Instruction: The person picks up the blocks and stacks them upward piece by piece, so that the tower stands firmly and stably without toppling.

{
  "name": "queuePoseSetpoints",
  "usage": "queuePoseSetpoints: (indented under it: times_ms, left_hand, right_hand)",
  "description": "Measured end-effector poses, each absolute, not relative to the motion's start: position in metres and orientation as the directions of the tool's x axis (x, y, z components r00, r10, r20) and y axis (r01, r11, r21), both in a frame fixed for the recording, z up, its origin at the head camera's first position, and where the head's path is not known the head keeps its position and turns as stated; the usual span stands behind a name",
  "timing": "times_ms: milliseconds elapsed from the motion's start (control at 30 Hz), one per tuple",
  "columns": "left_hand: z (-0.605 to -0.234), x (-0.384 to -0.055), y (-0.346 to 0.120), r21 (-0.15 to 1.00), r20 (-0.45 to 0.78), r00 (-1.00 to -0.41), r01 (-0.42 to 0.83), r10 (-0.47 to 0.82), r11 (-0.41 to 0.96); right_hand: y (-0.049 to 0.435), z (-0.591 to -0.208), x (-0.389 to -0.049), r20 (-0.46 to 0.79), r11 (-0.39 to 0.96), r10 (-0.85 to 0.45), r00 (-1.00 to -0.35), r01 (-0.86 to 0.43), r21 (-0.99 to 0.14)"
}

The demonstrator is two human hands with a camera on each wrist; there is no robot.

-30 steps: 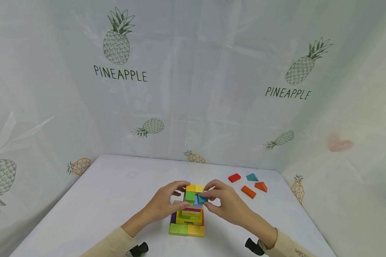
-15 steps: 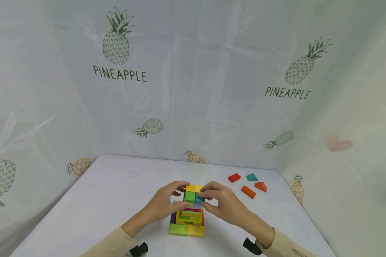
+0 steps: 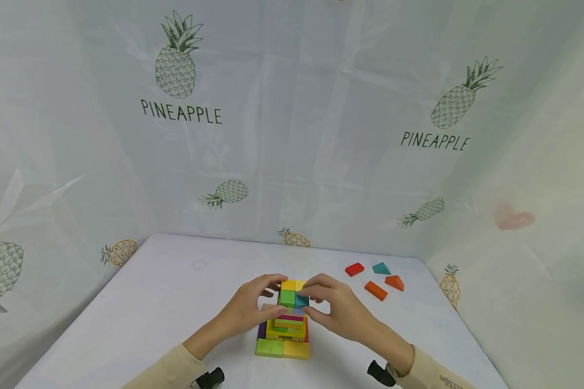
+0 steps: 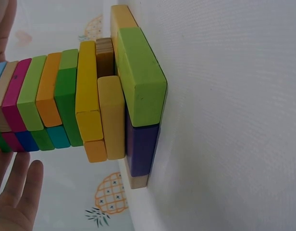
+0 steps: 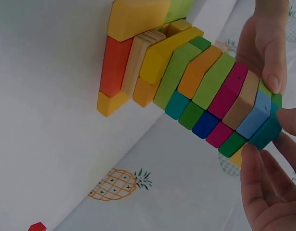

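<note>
A tower of coloured wooden blocks [image 3: 290,324] stands on the white table, wider at its foot and topped with yellow blocks [image 3: 288,284]. My left hand [image 3: 245,307] holds the upper left side, thumb in front by the green block [image 3: 287,298] and fingers behind; those fingers [image 4: 30,185] also show in the left wrist view. At the upper right, my right hand [image 3: 340,309] pinches a teal block [image 5: 266,133] between thumb and fingers. The teal block lies against the green one, above a light blue block [image 5: 255,114].
Several loose blocks lie at the back right of the table: a red one [image 3: 354,269], a teal triangular one [image 3: 382,268], an orange triangular one [image 3: 395,282] and an orange oblong [image 3: 376,290]. A pineapple-print curtain [image 3: 302,135] hangs behind the table.
My right hand has moved slightly left, bringing the teal block from the tower's right edge in beside the green block. My left hand has stayed in place.
</note>
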State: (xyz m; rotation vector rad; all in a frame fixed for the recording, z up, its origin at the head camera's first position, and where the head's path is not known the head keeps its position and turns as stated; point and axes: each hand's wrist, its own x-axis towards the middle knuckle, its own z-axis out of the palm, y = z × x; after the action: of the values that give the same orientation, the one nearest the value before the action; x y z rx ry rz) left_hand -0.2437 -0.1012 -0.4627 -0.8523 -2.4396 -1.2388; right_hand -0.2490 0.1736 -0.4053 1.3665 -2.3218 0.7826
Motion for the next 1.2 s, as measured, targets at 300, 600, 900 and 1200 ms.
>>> queuePoseSetpoints:
  times_ms: [300,600,900,1200]
  left_hand:
    - [-0.463,-0.245,-0.101,0.643,0.482,-0.794,0.608,0.37,0.466]
    - [-0.463,-0.245,-0.101,0.638,0.49,-0.787,0.617,0.375,0.46]
    - [-0.462,-0.243,-0.099,0.651,0.473,-0.8,0.6,0.369,0.465]
    - [-0.462,-0.244,-0.1,0.646,0.479,-0.795,0.606,0.371,0.463]
  right_hand:
    - [0.219,-0.404,-0.273,0.6,0.501,-0.586,-0.544,-0.826,-0.26]
    - [0.298,-0.441,-0.341,0.537,0.665,-0.513,-0.67,-0.706,-0.245]
    - [0.34,-0.471,-0.376,0.351,0.79,-0.415,-0.839,-0.524,-0.318]
    - [0.339,-0.479,-0.386,0.219,0.83,-0.333,-0.917,-0.395,-0.393]
